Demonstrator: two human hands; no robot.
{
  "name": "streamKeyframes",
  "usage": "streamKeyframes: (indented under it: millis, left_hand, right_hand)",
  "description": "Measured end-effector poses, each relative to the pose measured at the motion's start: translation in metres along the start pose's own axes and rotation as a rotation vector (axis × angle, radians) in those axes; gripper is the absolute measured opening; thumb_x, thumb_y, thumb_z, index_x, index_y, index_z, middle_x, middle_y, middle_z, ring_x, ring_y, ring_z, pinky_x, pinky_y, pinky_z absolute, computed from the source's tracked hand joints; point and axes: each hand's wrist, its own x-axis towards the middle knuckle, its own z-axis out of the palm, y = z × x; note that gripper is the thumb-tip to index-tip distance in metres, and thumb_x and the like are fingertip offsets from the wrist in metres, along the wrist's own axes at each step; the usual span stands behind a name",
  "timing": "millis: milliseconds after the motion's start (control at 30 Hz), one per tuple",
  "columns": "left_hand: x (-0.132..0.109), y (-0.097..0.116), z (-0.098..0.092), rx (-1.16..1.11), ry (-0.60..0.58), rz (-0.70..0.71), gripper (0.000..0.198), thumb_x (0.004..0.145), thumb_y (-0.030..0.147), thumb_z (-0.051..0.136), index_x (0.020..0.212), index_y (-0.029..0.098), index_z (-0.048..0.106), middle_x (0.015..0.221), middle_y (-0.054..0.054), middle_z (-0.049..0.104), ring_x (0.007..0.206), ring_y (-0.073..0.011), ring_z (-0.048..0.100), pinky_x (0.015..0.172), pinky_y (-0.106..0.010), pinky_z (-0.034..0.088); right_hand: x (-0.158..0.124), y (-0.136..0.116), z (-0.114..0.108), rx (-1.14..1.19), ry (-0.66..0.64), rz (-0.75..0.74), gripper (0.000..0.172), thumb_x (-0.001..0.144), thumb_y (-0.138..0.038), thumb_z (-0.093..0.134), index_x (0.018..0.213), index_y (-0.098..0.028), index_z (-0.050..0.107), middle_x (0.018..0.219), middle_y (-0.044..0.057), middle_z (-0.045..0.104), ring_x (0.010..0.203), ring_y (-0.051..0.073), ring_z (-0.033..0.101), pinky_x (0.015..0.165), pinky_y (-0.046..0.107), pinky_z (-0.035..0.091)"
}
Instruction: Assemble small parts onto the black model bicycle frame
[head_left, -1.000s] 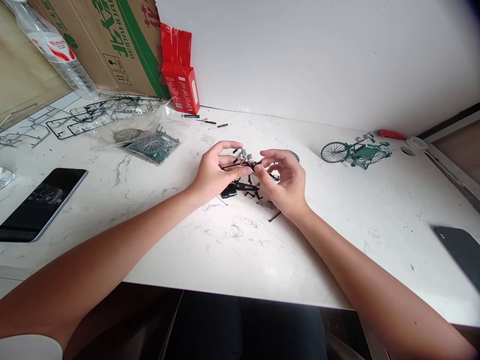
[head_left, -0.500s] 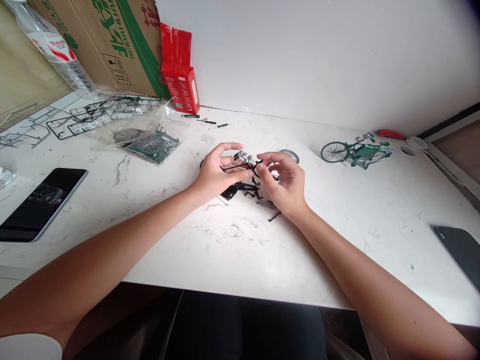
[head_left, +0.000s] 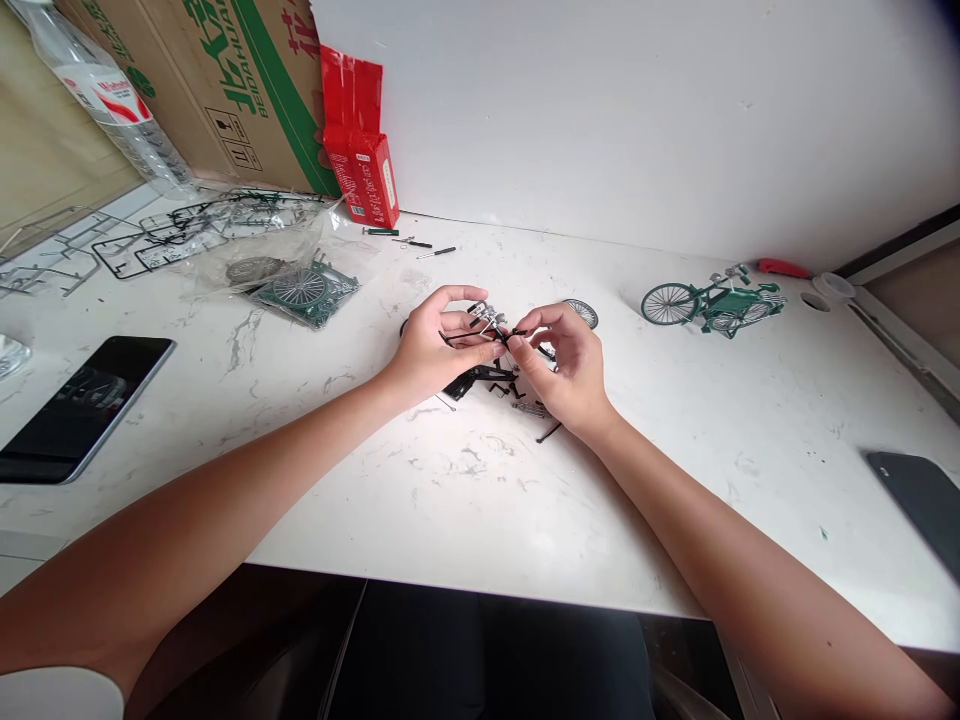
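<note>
Both hands raised just above white marble-patterned tabletop (head_left: 480,500), fingertips meeting near centre. Left hand (head_left: 431,345) curled, thumb and forefinger pinched shut on small black wire-like model bicycle frame with silver handlebar fittings (head_left: 486,322); frame clear of tabletop, long axis running roughly left to right, silver end tilted up and away. Right hand (head_left: 562,365) closed at thumb and forefinger on right-hand end of same frame, or on a tiny piece pressed against it; too small to tell which. Remaining right fingers loosely bent, not touching frame. Frame thus lying between the two hands, bulk of it on left-hand side, contact point of right fingertips just right of left thumb. Left hand nearer frame middle; right hand only at tip. Directly below hands: scatter of loose black plastic parts (head_left: 487,380) on tabletop, with small spoked wheel (head_left: 581,312) just beyond right hand. Well apart to the right: finished green model bicycle (head_left: 712,302). To the left: clear plastic bag with green wheel parts (head_left: 300,285), black parts sprues (head_left: 172,235), dark smartphone lying flat (head_left: 79,405). At back: red carton (head_left: 367,165) leaning against brown cardboard box (head_left: 217,80).
</note>
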Motion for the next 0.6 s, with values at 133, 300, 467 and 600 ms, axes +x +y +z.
streamKeyframes:
  millis: [133, 300, 467, 600]
  left_hand:
    - [-0.0005, 0.0003, -0.0001, -0.001, -0.003, -0.002, 0.072, 0.07, 0.031, 0.099, 0.129, 0.021, 0.06, 0.102, -0.007, 0.081, 0.103, -0.0232, 0.08, 0.099, -0.039, 0.063]
    - [0.0, 0.0004, -0.0003, 0.002, -0.003, -0.004, 0.073, 0.069, 0.03, 0.1, 0.128, 0.021, 0.059, 0.103, -0.007, 0.081, 0.104, -0.0234, 0.08, 0.1, -0.039, 0.062]
    - [0.0006, -0.0006, -0.0007, -0.011, -0.011, -0.01, 0.075, 0.067, 0.03, 0.101, 0.129, 0.021, 0.059, 0.105, -0.008, 0.082, 0.104, -0.0239, 0.08, 0.1, -0.039, 0.062]
    - [0.0007, -0.0012, -0.0008, -0.006, -0.009, -0.004, 0.075, 0.068, 0.031, 0.101, 0.129, 0.021, 0.06, 0.1, -0.006, 0.081, 0.102, -0.0235, 0.08, 0.099, -0.039, 0.062]
  right_hand:
    - [0.0003, 0.0004, -0.0002, 0.014, -0.006, -0.015, 0.029, 0.095, -0.053, 0.076, 0.099, -0.027, 0.063, 0.098, 0.004, 0.069, 0.096, 0.023, 0.07, 0.081, 0.041, 0.061]
    - [0.0001, 0.001, -0.0002, 0.013, -0.018, 0.01, 0.029, 0.095, -0.053, 0.076, 0.1, -0.027, 0.064, 0.1, 0.004, 0.069, 0.096, 0.023, 0.07, 0.081, 0.041, 0.061]
    - [-0.0003, 0.0019, 0.0, 0.036, -0.012, -0.002, 0.027, 0.095, -0.048, 0.077, 0.105, -0.027, 0.064, 0.103, 0.004, 0.07, 0.097, 0.022, 0.069, 0.081, 0.039, 0.06]
    - [-0.0004, 0.0019, 0.0003, 0.04, -0.018, 0.009, 0.026, 0.095, -0.048, 0.078, 0.101, -0.026, 0.065, 0.099, 0.003, 0.069, 0.095, 0.022, 0.069, 0.081, 0.039, 0.059]
